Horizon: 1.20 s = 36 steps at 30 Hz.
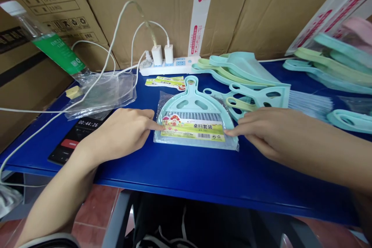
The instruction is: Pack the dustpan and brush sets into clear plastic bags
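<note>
A light blue dustpan and brush set [191,102] lies flat in a clear bag on the blue table, handle pointing away. Across its front is a yellow-green label [193,131] with mushroom pictures. My left hand [128,131] touches the label's left end with its index finger stretched out and the other fingers curled under. On the right side, my right hand [261,130] rests an index fingertip near the label's other end, its remaining fingers bent and partly hidden. Neither hand grips anything. Loose labels [167,81] lie just behind the set.
Dustpans [238,66] and brushes [261,95] are piled behind and right; more bagged sets [334,64] sit far right. A power strip [177,66] with cables stands against cardboard. At left are a bottle [55,48], plastic bags [101,93] and a phone [72,139].
</note>
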Motion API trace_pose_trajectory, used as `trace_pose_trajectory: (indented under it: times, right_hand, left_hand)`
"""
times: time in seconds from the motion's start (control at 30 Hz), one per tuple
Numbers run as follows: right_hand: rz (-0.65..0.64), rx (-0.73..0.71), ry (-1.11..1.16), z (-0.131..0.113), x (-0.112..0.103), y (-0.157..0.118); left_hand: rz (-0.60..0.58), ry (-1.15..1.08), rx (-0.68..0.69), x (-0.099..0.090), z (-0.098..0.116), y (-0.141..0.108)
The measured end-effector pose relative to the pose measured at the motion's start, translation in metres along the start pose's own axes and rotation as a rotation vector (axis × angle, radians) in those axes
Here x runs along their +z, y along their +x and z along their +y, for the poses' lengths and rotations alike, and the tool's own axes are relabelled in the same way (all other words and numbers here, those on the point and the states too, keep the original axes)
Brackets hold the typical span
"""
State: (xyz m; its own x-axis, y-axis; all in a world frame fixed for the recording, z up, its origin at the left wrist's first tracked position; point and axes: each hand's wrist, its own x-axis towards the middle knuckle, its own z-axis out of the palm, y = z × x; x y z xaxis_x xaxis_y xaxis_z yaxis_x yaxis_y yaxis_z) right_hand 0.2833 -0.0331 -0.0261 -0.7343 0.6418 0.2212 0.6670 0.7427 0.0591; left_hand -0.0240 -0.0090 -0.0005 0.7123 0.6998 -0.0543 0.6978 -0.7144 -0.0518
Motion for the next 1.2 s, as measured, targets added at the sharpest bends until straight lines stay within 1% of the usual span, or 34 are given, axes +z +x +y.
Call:
trace_pose_trajectory:
  times: [0.13, 0.27, 0.47, 0.7, 0.87, 0.93, 1.1, 1.2]
  right_hand:
    - [-0.045, 0.030, 0.042, 0.001, 0.000, 0.001]
    - [-0.030, 0.030, 0.080, 0.005, 0.002, 0.007]
    - [-0.056, 0.034, 0.060, 0.004, -0.001, 0.013]
    - [-0.005, 0.007, 0.023, 0.001, -0.002, 0.015]
    - [0.031, 0.000, 0.017, -0.001, -0.004, 0.015]
    - [0.053, -0.010, 0.011, -0.002, -0.004, 0.015]
    - [0.154, -0.078, -0.060, -0.005, -0.003, 0.017]
    - [0.230, -0.129, -0.086, -0.010, -0.001, 0.018]
  left_hand:
    - [0.030, -0.007, 0.000, 0.001, 0.001, -0.001]
    - [0.063, 0.018, -0.004, -0.001, 0.001, -0.002]
    - [0.112, 0.014, 0.007, -0.001, 0.002, -0.002]
    - [0.158, 0.070, -0.002, 0.002, 0.002, 0.000]
    - [0.153, 0.129, -0.023, 0.004, 0.003, 0.001]
    - [0.186, 0.145, -0.011, 0.004, 0.003, 0.001]
    - [0.365, 0.165, 0.071, 0.006, 0.006, 0.003]
    - [0.404, 0.141, 0.157, 0.007, 0.009, 0.004]
